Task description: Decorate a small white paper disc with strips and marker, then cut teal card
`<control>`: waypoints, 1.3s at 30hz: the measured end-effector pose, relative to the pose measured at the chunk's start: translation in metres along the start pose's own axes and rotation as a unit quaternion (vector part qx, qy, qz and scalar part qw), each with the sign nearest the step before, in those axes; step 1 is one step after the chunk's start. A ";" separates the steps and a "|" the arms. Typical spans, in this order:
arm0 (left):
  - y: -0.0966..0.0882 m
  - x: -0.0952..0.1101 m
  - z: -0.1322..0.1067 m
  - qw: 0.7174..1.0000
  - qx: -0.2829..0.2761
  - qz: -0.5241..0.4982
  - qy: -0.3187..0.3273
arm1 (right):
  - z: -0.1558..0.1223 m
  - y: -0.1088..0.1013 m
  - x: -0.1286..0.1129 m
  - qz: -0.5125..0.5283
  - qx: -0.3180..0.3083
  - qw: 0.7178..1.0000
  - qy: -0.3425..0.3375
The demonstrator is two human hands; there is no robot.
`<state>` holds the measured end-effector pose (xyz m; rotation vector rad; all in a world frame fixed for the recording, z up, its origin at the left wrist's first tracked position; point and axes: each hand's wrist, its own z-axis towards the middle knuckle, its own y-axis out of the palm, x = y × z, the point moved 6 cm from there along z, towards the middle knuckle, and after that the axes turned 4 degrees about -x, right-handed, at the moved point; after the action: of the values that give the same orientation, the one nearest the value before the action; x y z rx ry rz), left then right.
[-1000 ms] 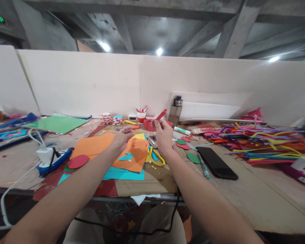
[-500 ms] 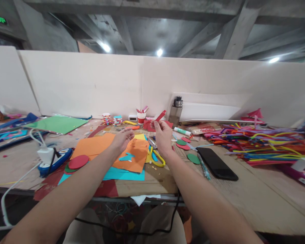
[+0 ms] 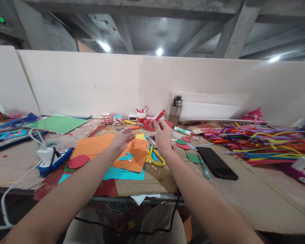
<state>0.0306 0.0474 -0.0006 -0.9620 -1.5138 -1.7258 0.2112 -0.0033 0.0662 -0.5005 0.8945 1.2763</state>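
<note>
My right hand (image 3: 164,135) is raised over the table and pinches a narrow red paper strip (image 3: 160,115), which slants up to the right. Opposite it, my left hand (image 3: 123,138) hovers above orange paper sheets (image 3: 136,152) with its fingers loosely stretched and nothing visible in them. Just past its fingertips an orange object (image 3: 135,127) shows, too small to name; I cannot tell whether they touch. Below and between the hands lie yellow-handled scissors (image 3: 160,161). Small blue paper scraps (image 3: 126,157) rest on the orange paper. Behind my right hand is red paper (image 3: 149,126).
To the right are a black phone (image 3: 216,162), green and red paper circles (image 3: 193,158), a glue stick (image 3: 182,131) and piled pipe cleaners (image 3: 264,142). A bottle (image 3: 176,110) and a paper cup (image 3: 141,117) stand at the back. A power strip (image 3: 56,162) sits left.
My left fingers have shifted very slightly to the right. The red strip in my right hand has moved a touch left; everything else looks the same.
</note>
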 end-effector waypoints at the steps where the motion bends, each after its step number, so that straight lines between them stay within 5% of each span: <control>1: 0.001 0.001 -0.001 1.000 0.007 0.008 0.001 | 0.000 0.000 0.000 0.000 -0.001 1.000 0.001; 39: 0.005 0.008 -0.007 0.999 0.013 0.038 0.011 | -0.003 0.003 -0.006 -0.041 -0.012 0.999 -0.006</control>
<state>0.0300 0.0393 0.0081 -0.9712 -1.4628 -1.6541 0.2068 -0.0090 0.0699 -0.5425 0.8407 1.2166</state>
